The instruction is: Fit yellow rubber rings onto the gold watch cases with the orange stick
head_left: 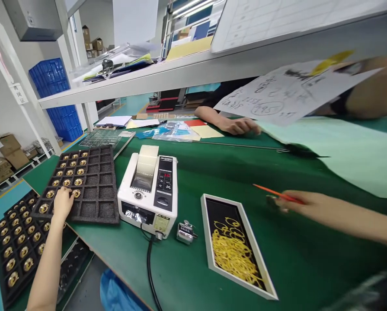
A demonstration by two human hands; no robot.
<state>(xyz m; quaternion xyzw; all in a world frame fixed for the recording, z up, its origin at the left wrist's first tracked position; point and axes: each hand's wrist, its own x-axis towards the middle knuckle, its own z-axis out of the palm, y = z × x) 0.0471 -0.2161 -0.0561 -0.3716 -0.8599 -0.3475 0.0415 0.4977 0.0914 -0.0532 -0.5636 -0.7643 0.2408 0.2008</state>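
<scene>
My left hand [62, 202] reaches over a black foam tray [107, 207] at the table's left edge. Its bent fingers are closed at a gold round part [77, 193] in one of the cells; the fingertips are partly hidden. Over the green table on the right, my right hand [293, 202] is blurred by motion and closed around a thin orange stick-like tool [269, 190]. A small dark, shiny thing [273, 202] shows at its fingers, too smeared to name. More gold parts fill the tray's left columns, while its right columns hold none.
A white tape dispenser [131, 185] stands mid-table, beside a metal tally counter [186, 232]. A white-rimmed box [209, 248] holds yellow rubber bands. Another foam tray [18, 231] sits lower left. Across the table rests another person's hand [241, 126], below a shelf [180, 80].
</scene>
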